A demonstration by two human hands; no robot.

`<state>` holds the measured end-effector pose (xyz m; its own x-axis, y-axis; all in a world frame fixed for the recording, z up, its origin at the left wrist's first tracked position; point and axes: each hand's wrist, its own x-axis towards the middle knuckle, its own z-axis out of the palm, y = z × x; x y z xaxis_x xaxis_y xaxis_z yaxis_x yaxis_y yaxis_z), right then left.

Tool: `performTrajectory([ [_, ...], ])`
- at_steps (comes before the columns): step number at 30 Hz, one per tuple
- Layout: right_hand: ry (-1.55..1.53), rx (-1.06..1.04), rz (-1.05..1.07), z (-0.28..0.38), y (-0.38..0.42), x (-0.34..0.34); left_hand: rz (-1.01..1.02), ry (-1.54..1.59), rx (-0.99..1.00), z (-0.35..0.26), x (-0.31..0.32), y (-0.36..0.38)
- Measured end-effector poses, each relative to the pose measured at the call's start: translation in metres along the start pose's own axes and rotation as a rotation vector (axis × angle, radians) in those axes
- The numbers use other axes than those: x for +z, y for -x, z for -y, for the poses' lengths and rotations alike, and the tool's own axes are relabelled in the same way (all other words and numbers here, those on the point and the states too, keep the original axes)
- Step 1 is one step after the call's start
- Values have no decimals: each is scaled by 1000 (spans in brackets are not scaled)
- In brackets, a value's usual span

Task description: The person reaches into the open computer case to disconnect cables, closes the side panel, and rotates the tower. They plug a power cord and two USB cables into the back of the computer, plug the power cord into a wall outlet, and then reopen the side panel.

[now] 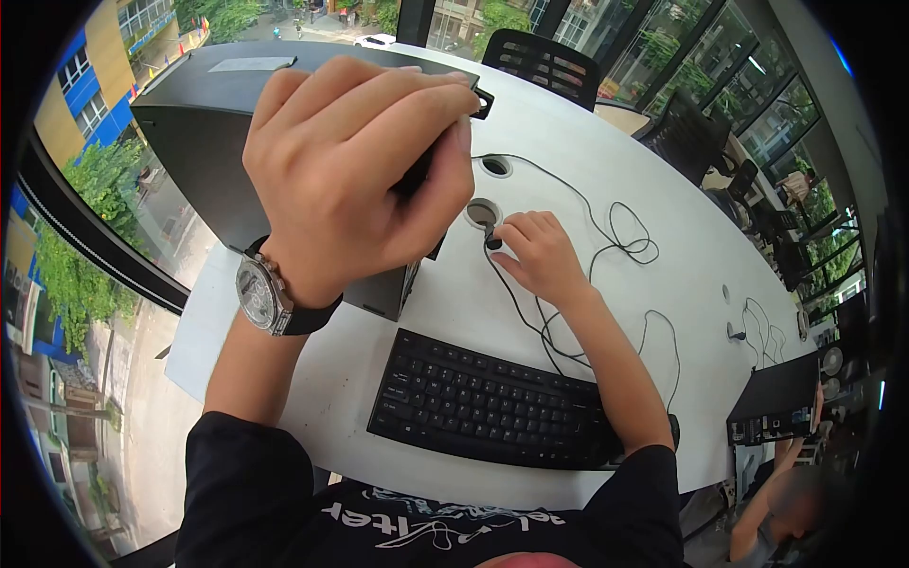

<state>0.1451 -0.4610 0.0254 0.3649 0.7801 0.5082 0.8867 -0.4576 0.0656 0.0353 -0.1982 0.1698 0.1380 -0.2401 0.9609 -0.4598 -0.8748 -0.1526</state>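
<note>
My left hand point(355, 170), with a watch point(263, 295) on its wrist, is raised in front of a black computer case point(189, 161). Its fingers are curled in, and what they may hold is hidden from me. Lower down on the right, my right hand point(542, 254) pinches a black cable plug point(493, 239) beside a round desk hole point(481, 212). From this plug a thin black cable point(516, 301) runs down toward the keyboard. The black keyboard point(492, 402) lies in front of me, partly beneath my right forearm.
Loose black cable point(636, 248) loops across the white desk point(549, 133). A second desk hole point(496, 167) sits farther back. An office chair point(544, 66) stands beyond the far edge. Another black computer case point(776, 398) and a person point(791, 502) are at the right.
</note>
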Motion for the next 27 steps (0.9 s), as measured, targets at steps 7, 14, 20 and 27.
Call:
performTrajectory([
  [7,53,-114,-32,-2,6,-9,3,0,-27,-1,0,-1],
  [14,-46,3,-23,-19,52,-28,34,-6,-9,-1,-2,-1],
  [20,-50,85,40,-22,62,-18,83,-7,-27,-6,-3,-5],
  [27,-86,121,57,-19,57,-19,130,-14,-33,-10,-5,-8],
])
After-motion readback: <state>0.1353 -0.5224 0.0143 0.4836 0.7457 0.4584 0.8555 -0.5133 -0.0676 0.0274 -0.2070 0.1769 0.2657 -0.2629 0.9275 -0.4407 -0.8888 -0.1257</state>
